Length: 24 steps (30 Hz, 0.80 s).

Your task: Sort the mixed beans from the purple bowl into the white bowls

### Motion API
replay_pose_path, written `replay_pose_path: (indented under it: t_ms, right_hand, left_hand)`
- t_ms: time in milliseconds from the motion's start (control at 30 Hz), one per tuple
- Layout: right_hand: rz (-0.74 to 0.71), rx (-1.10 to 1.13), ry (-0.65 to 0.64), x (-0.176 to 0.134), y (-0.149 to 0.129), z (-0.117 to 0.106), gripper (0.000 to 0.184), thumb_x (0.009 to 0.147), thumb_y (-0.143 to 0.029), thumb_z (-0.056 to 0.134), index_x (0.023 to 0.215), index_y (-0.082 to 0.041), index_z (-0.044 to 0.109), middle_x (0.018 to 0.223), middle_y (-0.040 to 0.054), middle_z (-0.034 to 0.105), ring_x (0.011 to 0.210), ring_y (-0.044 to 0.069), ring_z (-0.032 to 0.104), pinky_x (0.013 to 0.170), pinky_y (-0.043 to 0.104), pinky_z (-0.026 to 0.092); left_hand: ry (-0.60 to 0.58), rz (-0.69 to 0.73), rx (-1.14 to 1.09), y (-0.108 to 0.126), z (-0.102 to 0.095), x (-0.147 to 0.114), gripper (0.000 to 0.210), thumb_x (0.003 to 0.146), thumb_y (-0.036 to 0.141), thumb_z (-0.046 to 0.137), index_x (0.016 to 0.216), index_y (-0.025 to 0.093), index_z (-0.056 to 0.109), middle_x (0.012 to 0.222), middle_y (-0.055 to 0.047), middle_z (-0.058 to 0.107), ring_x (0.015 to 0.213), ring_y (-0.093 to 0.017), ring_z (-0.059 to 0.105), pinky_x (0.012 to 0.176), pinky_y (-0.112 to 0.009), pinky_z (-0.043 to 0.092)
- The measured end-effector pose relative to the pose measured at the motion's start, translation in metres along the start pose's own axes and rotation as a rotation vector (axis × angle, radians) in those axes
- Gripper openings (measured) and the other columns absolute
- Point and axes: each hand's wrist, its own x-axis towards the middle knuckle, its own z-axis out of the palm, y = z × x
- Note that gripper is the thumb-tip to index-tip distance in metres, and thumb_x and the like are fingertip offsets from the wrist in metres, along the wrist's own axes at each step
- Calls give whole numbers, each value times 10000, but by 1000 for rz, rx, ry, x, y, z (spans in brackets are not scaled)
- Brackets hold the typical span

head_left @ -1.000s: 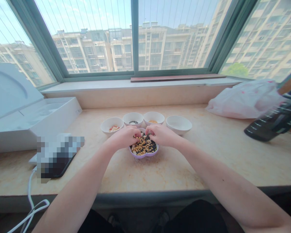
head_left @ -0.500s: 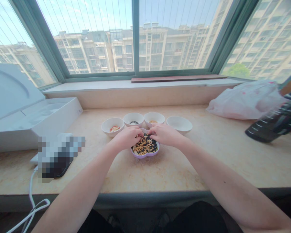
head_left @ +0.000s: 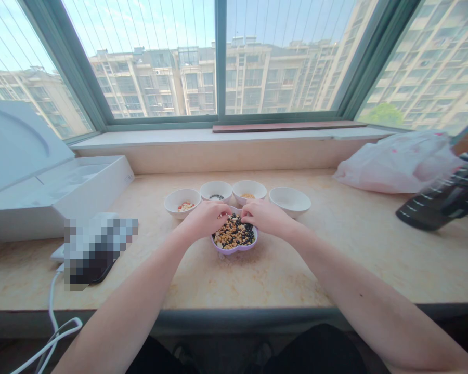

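A heart-shaped lilac bowl [head_left: 236, 250] sat on the tabletop [head_left: 257, 285] at the centre of the frame, its notch toward the bottom edge. It was filled with mixed beans [head_left: 233, 235], black and tan, with a few paler pieces among them. The left hand [head_left: 206, 218] reached in over its upper left part and the right hand [head_left: 268, 218] over its upper right part, the fingertips near one another. Both hands had their fingers curled down at the mix; whether either one pinched a bean could not be told, since the knuckles hid the tips.

Just above the hands in the frame, four white bowls stood in a shallow arc. The leftmost bowl [head_left: 170, 205] held reddish and cream pieces [head_left: 186, 206]; the second bowl [head_left: 216, 189] held black beans [head_left: 217, 197]; the third bowl [head_left: 249, 188] held yellowish grains [head_left: 248, 196]. The rightmost bowl [head_left: 289, 198] showed its plain white inside.

At the left of the frame an open white box [head_left: 97, 182] lay near a dark flat object [head_left: 106, 271], mostly pixelated, with a white cable [head_left: 51, 301] running below. At the right, a pale plastic bag [head_left: 393, 163] rested beside a dark, tilted bottle [head_left: 429, 208]. Windows filled the top of the frame, with buildings [head_left: 253, 78] beyond.
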Motion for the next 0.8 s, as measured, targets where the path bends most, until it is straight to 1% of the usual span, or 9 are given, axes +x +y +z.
replay_pose_path:
  t_ms: [100, 167, 233, 300, 367, 433, 567, 667, 800]
  right_hand:
    - [-11, 135, 59, -1, 2, -4, 179, 901, -238, 605, 820, -202, 761, 907, 58, 752, 889, 209, 662, 751, 298, 441]
    - [1, 281, 117, -1, 3, -7, 199, 905, -246, 594, 806, -188, 756, 841, 46, 747, 807, 185, 648, 713, 294, 429]
    - [16, 487, 172, -1, 2, -9, 199, 892, -280, 612, 806, -177, 758, 790, 35, 734, 750, 168, 625, 688, 291, 420]
    - [33, 734, 187, -1, 1, -10, 213, 865, -342, 652, 825, -166, 766, 728, 21, 703, 676, 146, 580, 648, 288, 406]
    - [55, 987, 164, -1, -1, -10, 265, 823, -411, 707, 847, -155, 773, 667, 7, 657, 599, 119, 511, 587, 280, 378]
    - [86, 1219, 133, -1, -4, -11, 290, 760, -422, 779, 863, -150, 778, 661, 1, 639, 567, 96, 461, 543, 266, 351]
    - [127, 1591, 91, -2, -6, -14, 302, 670, -335, 877, 885, -144, 783, 782, 32, 692, 602, 68, 485, 542, 224, 388]
    - [165, 1745, 51, -1, -5, -15, 325, 650, -276, 899, 920, -142, 779, 779, 26, 690, 603, 55, 505, 529, 190, 410]
    - [167, 1831, -2, -1, -4, -16, 335, 646, -212, 901, 942, -125, 771, 764, 14, 677, 595, 42, 511, 513, 161, 422]
  left_hand:
    - [13, -5, -10, 1, -2, -1, 288, 913, 186, 504, 967, 238, 782, 1004, -38, 769, 902, -203, 697, 843, -301, 523]
    - [28, -15, -28, 2, -4, -1, 281, 917, 186, 508, 963, 237, 780, 982, -34, 770, 890, -198, 696, 847, -299, 522]
    - [54, -37, -44, 3, -6, -2, 272, 921, 191, 513, 970, 234, 777, 964, -35, 770, 880, -194, 695, 849, -298, 521]
    - [83, -68, -48, 4, -8, -2, 259, 925, 203, 521, 962, 230, 776, 933, -38, 769, 863, -196, 694, 837, -300, 520]
    - [96, -89, -46, 4, -9, -2, 250, 928, 212, 525, 937, 230, 774, 901, -37, 765, 844, -200, 693, 817, -303, 518]
    - [95, -93, -45, 3, -9, -2, 245, 927, 210, 527, 923, 230, 771, 880, -33, 760, 828, -200, 692, 803, -303, 513]
    - [73, -47, -68, 0, -5, -1, 243, 918, 188, 522, 912, 222, 763, 894, -26, 761, 808, -185, 684, 790, -293, 502]
    - [62, -13, -87, -1, -3, -1, 241, 912, 186, 523, 907, 221, 761, 918, -23, 764, 800, -179, 680, 773, -290, 495]
    - [66, 2, -93, -2, -2, 0, 241, 910, 181, 523, 900, 217, 762, 921, -30, 762, 796, -179, 678, 761, -292, 494]
